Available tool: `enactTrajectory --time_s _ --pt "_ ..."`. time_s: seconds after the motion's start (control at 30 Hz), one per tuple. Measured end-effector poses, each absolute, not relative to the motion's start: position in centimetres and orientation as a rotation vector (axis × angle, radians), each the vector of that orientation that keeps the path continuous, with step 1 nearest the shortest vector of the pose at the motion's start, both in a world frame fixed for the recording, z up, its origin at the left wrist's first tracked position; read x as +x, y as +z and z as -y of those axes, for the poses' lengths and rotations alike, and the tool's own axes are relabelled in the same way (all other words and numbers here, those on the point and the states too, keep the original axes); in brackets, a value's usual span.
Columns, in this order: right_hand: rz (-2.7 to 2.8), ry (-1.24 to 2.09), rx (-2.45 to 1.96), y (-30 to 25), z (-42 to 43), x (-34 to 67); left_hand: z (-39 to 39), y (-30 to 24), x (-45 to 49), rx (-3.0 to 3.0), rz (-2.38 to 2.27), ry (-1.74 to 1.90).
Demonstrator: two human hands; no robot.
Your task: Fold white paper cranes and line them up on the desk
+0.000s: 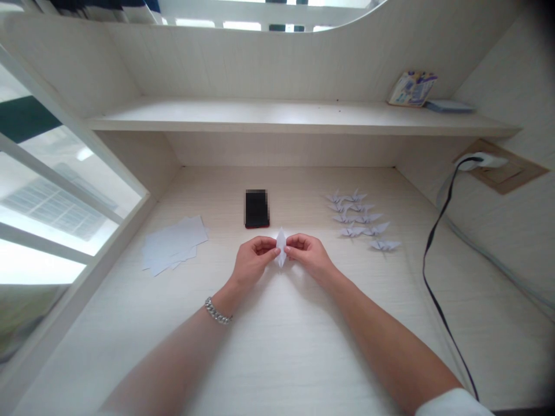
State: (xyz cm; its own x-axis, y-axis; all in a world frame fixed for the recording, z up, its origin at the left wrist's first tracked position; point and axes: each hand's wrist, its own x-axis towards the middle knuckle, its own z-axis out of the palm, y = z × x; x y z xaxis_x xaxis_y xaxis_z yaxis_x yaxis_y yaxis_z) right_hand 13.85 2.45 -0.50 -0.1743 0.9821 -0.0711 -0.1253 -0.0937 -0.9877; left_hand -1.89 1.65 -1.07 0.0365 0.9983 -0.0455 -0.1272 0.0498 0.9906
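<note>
Between my two hands, a small white piece of folded paper (281, 247) stands in a narrow diamond shape, pointed at top and bottom. My left hand (255, 257) pinches its left edge between thumb and fingers; a silver chain bracelet (217, 312) circles that wrist. From the other side, my right hand (311, 256) pinches the right edge. Several folded paper cranes (355, 218) stand in rows to the right of my hands. A loose stack of white paper sheets (176, 242) lies to the left. Just beyond my left hand is a black phone-like slab (257, 209) with a red lower edge.
A shelf (243, 114) spans the back of the desk (277, 352), with a colourful box (413, 89) and a flat bluish item (450, 106) on it. A black cable (427, 260) hangs from the wall socket (498, 166) at right. A barred side panel (60, 179) borders the left.
</note>
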Motion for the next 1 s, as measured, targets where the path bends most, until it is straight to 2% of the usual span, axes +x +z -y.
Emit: enactTrajectory --time_s 0.17,0.27,0.57,0.8,1.0 --pt "1.149 1.48 -1.073 -0.5 -2.5 14.1 -1.6 -1.0 -1.9 1.037 -1.026 1.185" --pt "1.137 1.384 -1.127 -1.3 -2.6 14.0 -1.5 -1.0 -1.9 1.007 -0.982 1.208" --pt "1.818 0.585 -1.381 -1.9 -6.8 12.5 -1.3 -0.8 -2.1 0.943 -0.935 1.301" --pt "1.985 0.436 -1.73 -0.8 -12.5 9.2 -1.4 -1.4 -2.2 0.913 -0.896 1.317" --pt "1.894 0.458 -1.751 -1.3 -14.7 9.1 -1.5 -1.4 -2.2 0.912 -0.919 1.295"
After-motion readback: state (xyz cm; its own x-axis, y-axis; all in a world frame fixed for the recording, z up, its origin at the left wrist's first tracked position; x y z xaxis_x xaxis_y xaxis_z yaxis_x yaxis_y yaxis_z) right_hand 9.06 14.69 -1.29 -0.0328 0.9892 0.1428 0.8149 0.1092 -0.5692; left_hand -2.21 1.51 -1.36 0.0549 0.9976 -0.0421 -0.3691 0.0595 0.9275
